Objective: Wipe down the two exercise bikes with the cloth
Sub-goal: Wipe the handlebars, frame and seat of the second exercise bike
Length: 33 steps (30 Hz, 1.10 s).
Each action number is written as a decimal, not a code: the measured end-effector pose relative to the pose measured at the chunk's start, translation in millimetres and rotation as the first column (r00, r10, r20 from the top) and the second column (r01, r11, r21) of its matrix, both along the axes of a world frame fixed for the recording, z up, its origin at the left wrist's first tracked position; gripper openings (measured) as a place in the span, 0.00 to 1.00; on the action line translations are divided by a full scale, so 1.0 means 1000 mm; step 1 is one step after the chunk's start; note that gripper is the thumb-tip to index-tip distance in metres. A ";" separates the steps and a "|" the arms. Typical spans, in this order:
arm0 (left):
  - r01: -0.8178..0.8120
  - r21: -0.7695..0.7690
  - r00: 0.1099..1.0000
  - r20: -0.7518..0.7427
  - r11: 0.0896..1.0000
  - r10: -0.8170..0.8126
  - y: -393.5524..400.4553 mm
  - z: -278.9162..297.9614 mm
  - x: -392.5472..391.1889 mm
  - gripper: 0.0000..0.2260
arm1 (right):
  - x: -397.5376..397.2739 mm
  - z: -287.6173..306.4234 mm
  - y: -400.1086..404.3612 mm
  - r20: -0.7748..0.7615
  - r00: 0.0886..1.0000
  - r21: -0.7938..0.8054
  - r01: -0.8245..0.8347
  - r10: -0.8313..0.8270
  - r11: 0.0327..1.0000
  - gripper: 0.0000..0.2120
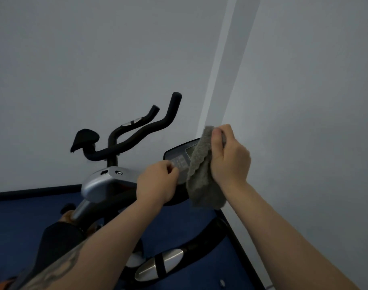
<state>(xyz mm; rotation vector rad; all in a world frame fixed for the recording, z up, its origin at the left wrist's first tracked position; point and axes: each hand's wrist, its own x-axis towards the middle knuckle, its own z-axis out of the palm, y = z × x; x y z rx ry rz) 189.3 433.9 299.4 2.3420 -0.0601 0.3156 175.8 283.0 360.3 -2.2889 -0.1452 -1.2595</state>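
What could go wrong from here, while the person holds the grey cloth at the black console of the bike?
1. The grey fluffy cloth hangs over the black bike console, right beside its keypad; wiping may press a button by accident.
2. The left hand sits at the console's lower edge with curled fingers; whether it steadies the console is unclear, so the console might tilt under pressure.
3. The right hand grips only the cloth's upper part; the loose lower end may miss areas.

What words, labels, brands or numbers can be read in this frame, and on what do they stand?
None can be read.
Black console panel of the exercise bike: a grey display and rows of small keys, markings too blurred to read.
Grey fuzzy cloth in the right hand: no text.
Black curved handlebars: no text visible.
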 end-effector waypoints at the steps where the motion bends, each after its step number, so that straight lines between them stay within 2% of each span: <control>1: -0.001 -0.001 1.000 -0.002 1.000 0.001 0.000 0.000 0.000 0.11 | -0.002 0.007 -0.002 -0.022 0.999 -0.094 0.022 -0.025 0.995 0.21; 3: -0.012 -0.004 1.000 -0.011 1.000 0.012 0.000 0.000 0.001 0.11 | -0.004 0.025 -0.009 -0.149 0.985 -0.290 0.040 -0.086 0.956 0.21; 5: -0.022 0.000 1.000 -0.011 1.000 0.022 0.000 0.000 0.000 0.11 | -0.001 0.044 -0.012 -0.255 0.941 -0.478 0.078 -0.223 0.875 0.21; 8: -0.032 -0.017 0.999 -0.011 0.999 0.032 -0.001 0.002 -0.003 0.12 | 0.003 0.052 0.008 -0.233 0.895 -0.696 0.120 -0.380 0.708 0.14; 10: -0.045 -0.020 0.999 0.005 0.999 0.045 -0.002 0.004 -0.005 0.12 | 0.000 0.030 0.037 -0.183 0.908 -0.849 0.048 -0.378 0.526 0.11; 12: -0.022 -0.088 1.000 -0.003 0.996 0.022 0.004 0.003 -0.006 0.09 | -0.008 0.006 0.056 -0.231 0.914 -0.934 -0.112 -0.335 0.339 0.09; 14: 0.074 -0.137 0.996 -0.045 0.988 -0.081 0.019 0.001 -0.005 0.08 | -0.006 0.005 0.048 -0.244 0.919 -0.951 -0.166 -0.308 0.259 0.14; 15: 0.177 -0.051 0.981 -0.077 0.983 -0.181 0.030 0.000 -0.005 0.09 | -0.004 0.011 0.040 -0.270 0.921 -0.949 -0.205 -0.281 0.240 0.17; 17: 0.443 0.153 0.891 -0.181 0.883 -0.416 0.053 -0.001 -0.006 0.12 | -0.003 0.019 0.029 -0.360 0.900 -0.917 -0.293 -0.244 0.271 0.18; 19: 0.600 0.150 0.789 -0.274 0.786 -0.550 0.074 0.000 -0.007 0.15 | -0.005 0.017 0.034 -0.355 0.890 -0.918 -0.275 -0.286 0.284 0.15; 21: 0.656 0.106 0.733 -0.326 0.747 -0.597 0.087 0.001 -0.006 0.17 | -0.006 0.010 0.048 -0.304 0.871 -0.936 -0.197 -0.385 0.293 0.13; 22: 0.675 0.107 0.717 -0.328 0.730 -0.615 0.091 0.001 -0.007 0.17 | -0.006 0.010 0.057 -0.299 0.861 -0.929 -0.163 -0.412 0.333 0.14; 23: 0.687 0.131 0.714 -0.303 0.714 -0.632 0.093 0.000 -0.008 0.17 | -0.006 0.009 0.064 -0.318 0.854 -0.910 -0.153 -0.411 0.386 0.14; 25: 0.656 0.214 0.754 -0.226 0.724 -0.617 0.092 -0.004 -0.011 0.15 | -0.011 -0.005 0.083 -0.459 0.821 -0.797 -0.212 -0.338 0.566 0.16; 26: 0.613 0.219 0.790 -0.177 0.759 -0.587 0.092 -0.007 -0.014 0.13 | -0.015 -0.014 0.091 -0.572 0.765 -0.701 -0.268 -0.296 0.661 0.17; 28: 0.578 0.096 0.815 -0.116 0.810 -0.568 0.096 -0.014 -0.017 0.09 | -0.018 -0.024 0.099 -0.800 0.580 -0.384 -0.301 -0.151 0.873 0.19; 29: 0.603 0.040 0.794 -0.121 0.797 -0.595 0.102 -0.018 -0.015 0.09 | -0.019 -0.024 0.098 -0.839 0.532 -0.299 -0.278 -0.113 0.913 0.19; 30: 0.640 0.046 0.764 -0.147 0.767 -0.628 0.109 -0.021 -0.014 0.14 | -0.019 -0.023 0.094 -0.807 0.565 -0.376 -0.263 -0.174 0.889 0.20; 31: 0.667 0.097 0.742 -0.172 0.739 -0.648 0.118 -0.025 -0.014 0.21 | -0.020 -0.022 0.088 -0.709 0.648 -0.523 -0.221 -0.276 0.823 0.23; 32: 0.672 0.137 0.739 -0.177 0.728 -0.650 0.126 -0.030 -0.015 0.26 | -0.021 -0.021 0.081 -0.567 0.736 -0.661 -0.138 -0.370 0.738 0.27; 33: 0.664 0.147 0.747 -0.165 0.733 -0.644 0.132 -0.033 -0.016 0.28 | -0.027 -0.018 0.076 -0.435 0.764 -0.752 -0.017 -0.476 0.659 0.33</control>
